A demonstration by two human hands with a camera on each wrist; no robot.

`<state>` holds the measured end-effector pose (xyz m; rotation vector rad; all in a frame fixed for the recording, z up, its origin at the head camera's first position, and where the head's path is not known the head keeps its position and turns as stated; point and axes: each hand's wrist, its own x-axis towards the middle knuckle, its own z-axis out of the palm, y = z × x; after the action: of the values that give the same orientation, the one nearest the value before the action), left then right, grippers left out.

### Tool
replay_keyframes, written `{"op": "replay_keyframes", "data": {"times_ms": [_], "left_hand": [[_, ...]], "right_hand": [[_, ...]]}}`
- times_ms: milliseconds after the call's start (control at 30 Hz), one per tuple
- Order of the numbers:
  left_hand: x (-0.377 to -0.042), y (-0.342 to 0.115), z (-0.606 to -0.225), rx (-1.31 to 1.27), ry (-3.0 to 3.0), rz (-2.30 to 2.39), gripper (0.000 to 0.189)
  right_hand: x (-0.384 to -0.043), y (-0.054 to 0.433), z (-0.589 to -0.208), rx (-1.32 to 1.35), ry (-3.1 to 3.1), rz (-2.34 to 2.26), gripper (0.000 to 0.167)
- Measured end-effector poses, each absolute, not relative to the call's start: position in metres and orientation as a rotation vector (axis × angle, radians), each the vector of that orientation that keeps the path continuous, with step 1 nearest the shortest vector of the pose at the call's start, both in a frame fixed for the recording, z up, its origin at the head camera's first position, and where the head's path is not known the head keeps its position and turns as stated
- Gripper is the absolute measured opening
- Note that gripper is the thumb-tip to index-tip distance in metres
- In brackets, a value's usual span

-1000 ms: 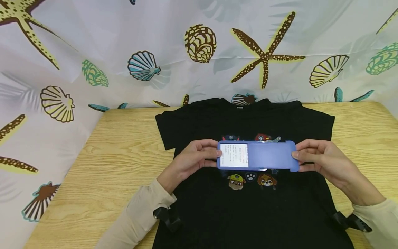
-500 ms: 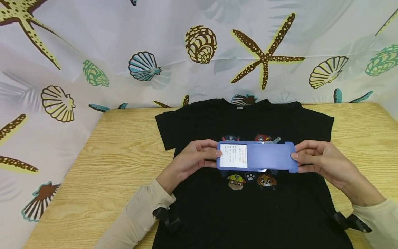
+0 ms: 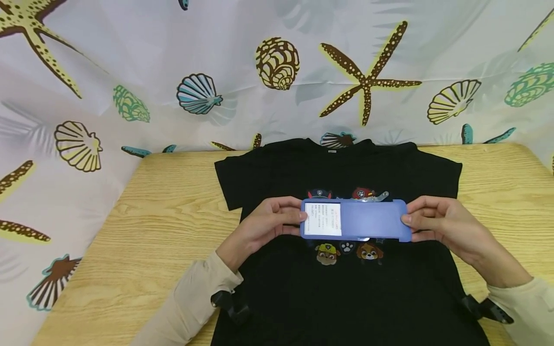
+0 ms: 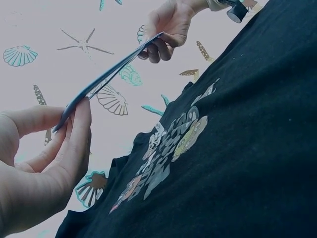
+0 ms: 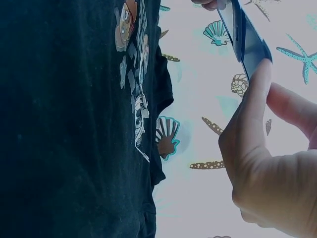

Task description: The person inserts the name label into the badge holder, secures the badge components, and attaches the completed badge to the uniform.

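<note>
A flat blue plastic case [image 3: 372,220] with a white printed label [image 3: 322,218] on its left part is held level between both hands. My left hand [image 3: 272,216] pinches its left end, thumb on top at the label's edge. The right hand [image 3: 450,221] pinches the other end, thumb on the face and fingers behind. In the left wrist view the case [image 4: 104,77] shows edge-on, thin, and raised off the black T-shirt [image 4: 237,148]. From the right wrist, the case [image 5: 250,44] slants away from the right hand's [image 5: 267,163] fingers.
A black T-shirt [image 3: 346,298] with cartoon dog prints [image 3: 327,253] lies spread, collar away, on a wood-grain table [image 3: 164,216]. Behind the table hangs a white cloth [image 3: 242,38] printed with shells and starfish. Black straps [image 3: 231,307] with small devices sit at both wrists.
The head view has shifted slightly. Both hands keep their hold on the blue case, which stays over the shirt's print in nearly the same pose.
</note>
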<state>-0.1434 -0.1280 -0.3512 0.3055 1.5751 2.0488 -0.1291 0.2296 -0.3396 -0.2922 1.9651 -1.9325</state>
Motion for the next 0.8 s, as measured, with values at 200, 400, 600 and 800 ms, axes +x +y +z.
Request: {"op": "replay_keyframes", "data": {"times_ms": [200,400,600,800], "left_hand": [[-0.1429,-0.1278,-0.3517,0.298,1.584,2.043,0.015],[-0.1420,-0.1282,-0.3515,0.311,1.594,2.041,0.016],[-0.1421,-0.1281,-0.3522,0.325,1.594,2.038,0.016],[-0.1417,-0.1273,-0.3529,0.320,1.592,2.032,0.017]], "right_hand": [[-0.1284,0.2274,-0.3390,-0.308,1.995,-1.906,0.014],[-0.1280,0.2268,-0.3379,-0.331,2.040,-1.874,0.011],[-0.1276,0.2271,-0.3374,-0.355,2.040,-1.878,0.011],[-0.1271,0.2271,-0.3362,-0.350,2.044,-1.873,0.010]]}}
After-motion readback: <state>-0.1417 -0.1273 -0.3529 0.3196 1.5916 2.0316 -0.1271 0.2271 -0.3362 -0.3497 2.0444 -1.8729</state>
